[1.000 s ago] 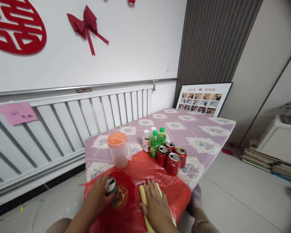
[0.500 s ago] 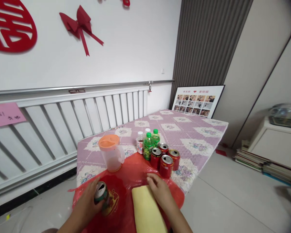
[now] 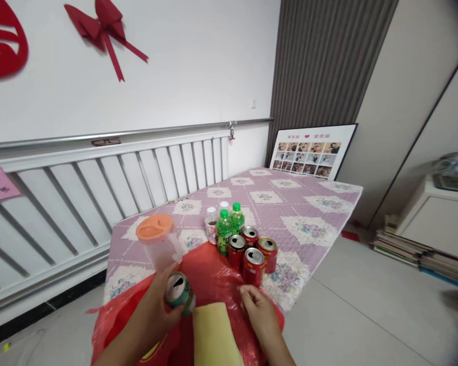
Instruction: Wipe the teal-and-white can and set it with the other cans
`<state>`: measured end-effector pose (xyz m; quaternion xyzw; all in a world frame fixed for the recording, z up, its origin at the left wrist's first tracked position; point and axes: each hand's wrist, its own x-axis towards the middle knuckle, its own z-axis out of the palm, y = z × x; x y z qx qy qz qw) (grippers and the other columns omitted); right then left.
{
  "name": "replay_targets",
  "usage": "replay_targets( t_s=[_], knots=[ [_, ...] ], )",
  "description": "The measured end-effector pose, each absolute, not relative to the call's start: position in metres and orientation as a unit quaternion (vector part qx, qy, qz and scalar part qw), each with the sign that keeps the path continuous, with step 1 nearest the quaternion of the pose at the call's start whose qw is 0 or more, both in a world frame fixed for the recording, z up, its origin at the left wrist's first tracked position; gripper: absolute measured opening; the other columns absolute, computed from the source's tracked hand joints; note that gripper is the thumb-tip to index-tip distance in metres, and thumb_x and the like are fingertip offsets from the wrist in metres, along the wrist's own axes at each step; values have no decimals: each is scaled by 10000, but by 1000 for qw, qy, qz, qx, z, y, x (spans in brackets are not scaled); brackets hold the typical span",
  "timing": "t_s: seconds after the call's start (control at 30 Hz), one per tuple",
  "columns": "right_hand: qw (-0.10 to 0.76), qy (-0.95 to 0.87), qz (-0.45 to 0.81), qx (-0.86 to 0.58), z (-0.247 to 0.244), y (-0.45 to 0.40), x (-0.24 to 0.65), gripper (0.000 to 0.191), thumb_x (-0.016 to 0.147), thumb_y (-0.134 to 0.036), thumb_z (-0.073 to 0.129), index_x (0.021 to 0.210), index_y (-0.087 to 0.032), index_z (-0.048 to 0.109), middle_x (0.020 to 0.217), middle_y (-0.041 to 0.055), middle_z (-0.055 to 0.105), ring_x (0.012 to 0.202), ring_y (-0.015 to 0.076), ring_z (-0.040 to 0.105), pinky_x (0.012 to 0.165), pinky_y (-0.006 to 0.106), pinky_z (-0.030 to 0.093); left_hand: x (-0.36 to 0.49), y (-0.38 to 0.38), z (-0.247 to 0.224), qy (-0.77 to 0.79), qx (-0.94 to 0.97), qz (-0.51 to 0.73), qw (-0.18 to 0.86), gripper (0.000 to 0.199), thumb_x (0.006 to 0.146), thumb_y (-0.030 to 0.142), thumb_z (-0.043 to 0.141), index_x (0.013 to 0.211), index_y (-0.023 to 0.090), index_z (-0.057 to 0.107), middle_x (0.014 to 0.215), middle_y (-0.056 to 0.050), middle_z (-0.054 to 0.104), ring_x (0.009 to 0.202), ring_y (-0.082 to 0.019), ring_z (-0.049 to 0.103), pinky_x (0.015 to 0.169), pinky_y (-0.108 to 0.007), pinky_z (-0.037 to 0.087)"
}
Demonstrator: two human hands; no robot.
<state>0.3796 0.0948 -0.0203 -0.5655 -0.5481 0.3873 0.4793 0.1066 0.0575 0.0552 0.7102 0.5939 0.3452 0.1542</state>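
Floral tablecloth [image 3: 311,229] spreads ahead; my left hand [image 3: 157,304] grips the green can [image 3: 183,296], now shifted beside the yellow cloth [image 3: 216,335], within its reach; my right hand [image 3: 258,309] curls nearby, its hold unclear.

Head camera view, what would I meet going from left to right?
Pink paper note, red wall bow, green metal can in the left hand, flat yellow cloth, bare right hand, black-framed white photo board.

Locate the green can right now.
In the head view, the green can is in the left hand, below and left of the picture's centre, between the orange-lidded pitcher and the yellow cloth.
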Motion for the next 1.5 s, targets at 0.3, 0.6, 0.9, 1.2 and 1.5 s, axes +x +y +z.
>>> replay_targets(
  t_s=[0.3,0.6,0.9,1.2,1.5],
  knots=[
    [464,-572,372,-565,-20,97,387,287,819,-454,482,701,-238,629,641,-9,629,617,181,586,603,260,453,192,126,46,576,722,332,191,809,644,172,630,1415,141,385,1373,-154,557,1298,-305,507,1114,-436,404],
    [443,-591,376,-560,-15,98,392,277,841,-415,463,739,-228,640,689,9,671,665,186,621,649,258,464,235,142,31,591,729,286,195,828,666,179,620,1445,133,341,1393,-161,529,1297,-285,498,1117,-404,392],
    [436,-594,382,-558,-12,97,390,275,836,-411,453,739,-226,632,652,-1,633,641,178,606,619,247,452,247,146,26,615,726,241,191,857,671,211,598,1476,138,314,1405,-158,519,1315,-292,484,1128,-388,370],
    [436,-592,385,-558,-15,97,390,267,838,-410,458,755,-227,632,625,-12,605,608,173,581,600,249,438,248,145,27,617,726,234,194,858,673,217,589,1481,125,313,1429,-165,500,1326,-302,466,1131,-406,365],
    [438,-601,384,-547,-18,97,391,291,838,-405,468,776,-205,670,679,16,668,656,186,617,638,264,463,241,136,31,609,725,257,194,846,663,196,607,1461,108,338,1465,-178,467,1361,-305,427,1157,-435,341]
  ],
)
